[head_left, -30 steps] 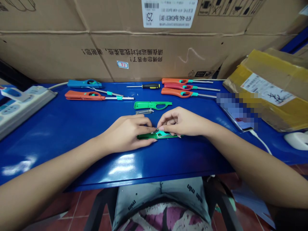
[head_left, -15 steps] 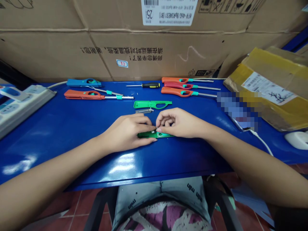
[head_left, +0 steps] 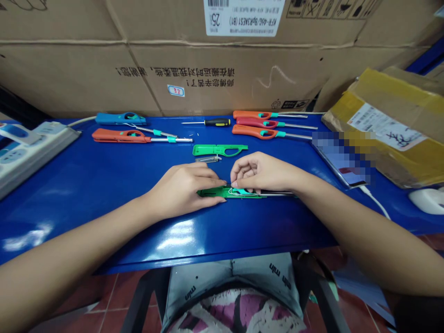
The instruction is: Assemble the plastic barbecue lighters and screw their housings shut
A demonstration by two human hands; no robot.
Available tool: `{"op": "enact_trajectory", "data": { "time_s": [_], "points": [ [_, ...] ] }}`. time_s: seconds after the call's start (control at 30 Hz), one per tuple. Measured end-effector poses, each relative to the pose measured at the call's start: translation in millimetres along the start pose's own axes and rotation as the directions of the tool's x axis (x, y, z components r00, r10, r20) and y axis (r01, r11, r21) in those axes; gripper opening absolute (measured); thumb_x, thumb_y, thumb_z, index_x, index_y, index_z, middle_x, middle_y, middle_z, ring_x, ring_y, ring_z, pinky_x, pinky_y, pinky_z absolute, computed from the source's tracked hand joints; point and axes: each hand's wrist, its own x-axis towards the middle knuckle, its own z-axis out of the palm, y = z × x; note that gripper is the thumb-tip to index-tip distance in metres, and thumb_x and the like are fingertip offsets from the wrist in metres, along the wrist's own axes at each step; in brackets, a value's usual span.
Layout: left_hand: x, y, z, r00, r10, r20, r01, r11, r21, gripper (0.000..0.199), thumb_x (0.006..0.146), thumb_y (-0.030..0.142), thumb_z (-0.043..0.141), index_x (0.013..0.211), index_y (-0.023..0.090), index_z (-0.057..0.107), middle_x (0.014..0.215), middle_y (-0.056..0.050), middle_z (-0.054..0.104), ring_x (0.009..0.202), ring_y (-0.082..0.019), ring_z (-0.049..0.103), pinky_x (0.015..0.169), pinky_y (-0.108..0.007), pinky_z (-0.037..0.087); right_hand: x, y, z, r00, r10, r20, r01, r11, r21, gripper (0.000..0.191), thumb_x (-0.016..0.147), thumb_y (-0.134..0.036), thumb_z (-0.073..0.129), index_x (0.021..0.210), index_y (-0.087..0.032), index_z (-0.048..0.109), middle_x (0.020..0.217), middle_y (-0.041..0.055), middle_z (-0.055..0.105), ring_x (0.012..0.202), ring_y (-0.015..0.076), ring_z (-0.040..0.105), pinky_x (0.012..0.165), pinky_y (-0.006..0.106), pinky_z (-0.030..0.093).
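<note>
An opened green lighter casing [head_left: 215, 191] lies on the blue table, with a teal trigger part, white wire and a metal rod [head_left: 277, 194] at its right. My left hand [head_left: 189, 187] grips the casing's left end between thumb and fingers. Over the trigger part, my right hand [head_left: 260, 173] has its thumb and index finger pinched; what they hold, if anything, is too small to make out. Just beyond lie a green half shell [head_left: 219, 150] and a small clear part with metal [head_left: 207, 159].
Farther back are a blue lighter [head_left: 118, 119], an orange lighter [head_left: 121, 136], a screwdriver [head_left: 218, 122] and several lighters at right. A power strip [head_left: 34, 148] stands left; a phone [head_left: 342, 162] and taped box [head_left: 388, 129] are right.
My right hand has moved slightly up and to the right, uncovering more of the trigger part, wire and metal rod. My left hand has stayed on the casing.
</note>
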Motion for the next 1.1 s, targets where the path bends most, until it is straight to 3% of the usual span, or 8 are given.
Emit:
{"op": "enact_trajectory", "data": {
  "time_s": [0.43, 0.67, 1.1],
  "points": [
    [1.2, 1.4, -0.6, 1.000, -0.004, -0.004, 0.003, 0.999, -0.044, 0.026, 0.094, 0.037, 0.069, 0.108, 0.017, 0.076, 0.099, -0.006, 0.078, 0.091, -0.020, 0.069, 0.084, -0.032, 0.056, -2.8, -3.1, 2.0, 0.998, 0.039, -0.040, -0.042, 0.995, -0.090, 0.011, 0.080, -0.022, 0.070, 0.085, -0.012, 0.073, 0.055, -0.0051, 0.054, 0.045, 0.0056, 0.044, 0.042, 0.019, 0.035],
    [0.9, 1.8, -0.2, 0.999, -0.042, 0.011, 0.043, 0.997, -0.066, 0.026, 0.093, 0.037, 0.070, 0.107, 0.017, 0.076, 0.099, -0.005, 0.078, 0.091, -0.020, 0.070, 0.086, -0.033, 0.056, -1.7, -1.5, 2.7, 0.996, -0.050, -0.078, 0.032, 0.975, -0.219, 0.020, 0.080, -0.030, 0.069, 0.081, -0.010, 0.075, 0.059, -0.0021, 0.058, 0.053, 0.0072, 0.046, 0.053, 0.022, 0.036],
    [1.5, 3.0, -0.2, 0.998, -0.056, 0.035, 0.059, 0.995, -0.084, 0.026, 0.093, 0.036, 0.069, 0.111, 0.018, 0.075, 0.102, -0.006, 0.077, 0.094, -0.021, 0.070, 0.087, -0.032, 0.056, -5.0, -0.2, -0.9, 0.995, -0.100, -0.001, 0.093, 0.931, -0.352, 0.028, 0.084, -0.033, 0.063, 0.085, -0.010, 0.079, 0.065, -0.0008, 0.057, 0.059, 0.0093, 0.041, 0.059, 0.025, 0.035]
  ]
}}
